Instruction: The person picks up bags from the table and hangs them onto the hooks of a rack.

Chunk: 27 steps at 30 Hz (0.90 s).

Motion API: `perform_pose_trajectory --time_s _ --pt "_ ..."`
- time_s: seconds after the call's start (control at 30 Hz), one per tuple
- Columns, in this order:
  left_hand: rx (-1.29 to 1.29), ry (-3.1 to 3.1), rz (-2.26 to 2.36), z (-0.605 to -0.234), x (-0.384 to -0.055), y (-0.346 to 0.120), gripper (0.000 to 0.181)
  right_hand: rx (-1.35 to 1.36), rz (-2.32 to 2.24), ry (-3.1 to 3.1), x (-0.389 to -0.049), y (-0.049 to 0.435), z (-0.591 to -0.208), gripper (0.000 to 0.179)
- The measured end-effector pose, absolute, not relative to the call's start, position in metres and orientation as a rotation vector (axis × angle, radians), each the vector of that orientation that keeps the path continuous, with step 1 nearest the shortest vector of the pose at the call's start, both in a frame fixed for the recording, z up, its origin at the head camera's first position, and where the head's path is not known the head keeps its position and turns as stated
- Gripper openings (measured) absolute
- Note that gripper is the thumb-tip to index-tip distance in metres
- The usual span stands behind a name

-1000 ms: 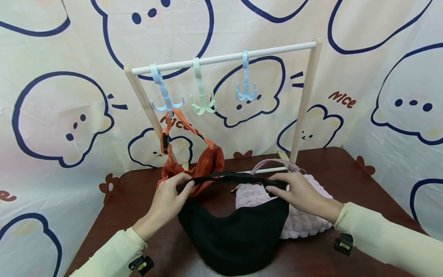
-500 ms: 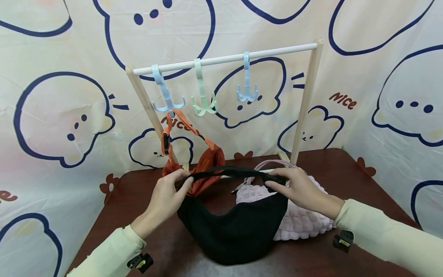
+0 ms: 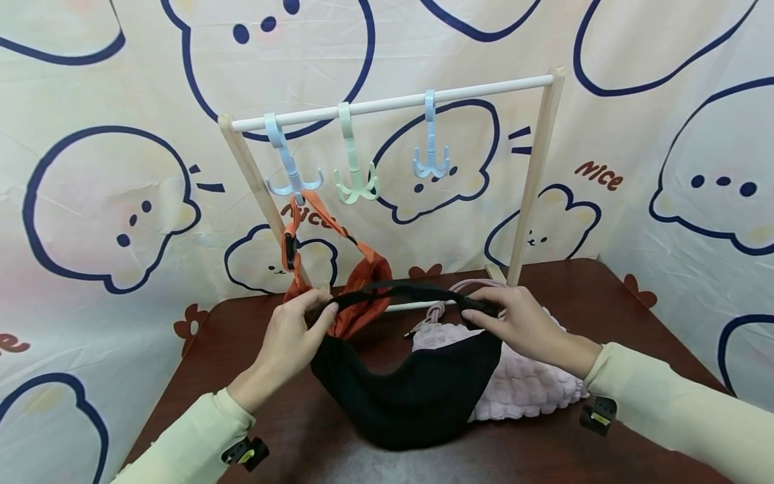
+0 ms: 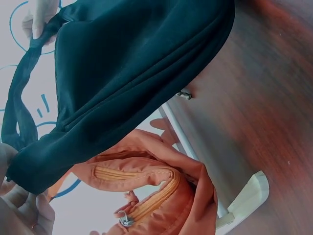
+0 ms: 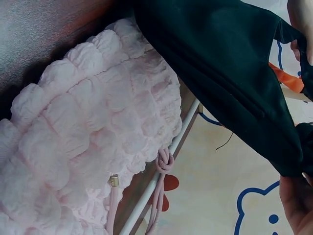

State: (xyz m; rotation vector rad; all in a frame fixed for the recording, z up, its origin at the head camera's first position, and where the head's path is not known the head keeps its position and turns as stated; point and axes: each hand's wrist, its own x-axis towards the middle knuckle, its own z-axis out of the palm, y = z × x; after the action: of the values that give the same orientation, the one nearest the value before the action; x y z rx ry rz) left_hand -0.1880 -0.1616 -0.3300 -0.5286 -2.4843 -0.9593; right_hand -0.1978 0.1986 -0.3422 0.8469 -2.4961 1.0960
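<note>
A black cloth bag (image 3: 411, 400) hangs between my two hands, its strap (image 3: 411, 290) bowed up across the top. My left hand (image 3: 294, 336) pinches the strap's left end between thumb and fingers. The right end is pinched by my right hand (image 3: 517, 324). In the left wrist view the black bag (image 4: 142, 63) shows a long seam, with an orange bag (image 4: 161, 196) behind it. That orange bag (image 3: 365, 279) hangs by its strap from the left blue hook (image 3: 289, 165). Right of and behind the black bag lies a puffy pink bag (image 3: 526, 383) on the table.
A rack with a white rod (image 3: 393, 102) and wooden posts (image 3: 535, 175) stands at the back. A green hook (image 3: 353, 158) and another blue hook (image 3: 431, 141) hang on the rod. The brown table (image 3: 629, 323) meets a cartoon-printed cloth backdrop (image 3: 109, 202).
Both hands have risen slightly, and the black bag's lower edge has lifted in view. More of the pink bag's front now shows beside it. The hooks and orange bag look the same.
</note>
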Motion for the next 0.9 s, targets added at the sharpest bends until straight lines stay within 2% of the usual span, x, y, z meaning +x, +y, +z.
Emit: perform_pose_trajectory --time_s 0.9 --pt "-0.543 -2.46 -0.99 -0.314 -0.188 -0.161 0.008 0.873 1.11 -2.46 -0.204 0.197 -0.322 0.013"
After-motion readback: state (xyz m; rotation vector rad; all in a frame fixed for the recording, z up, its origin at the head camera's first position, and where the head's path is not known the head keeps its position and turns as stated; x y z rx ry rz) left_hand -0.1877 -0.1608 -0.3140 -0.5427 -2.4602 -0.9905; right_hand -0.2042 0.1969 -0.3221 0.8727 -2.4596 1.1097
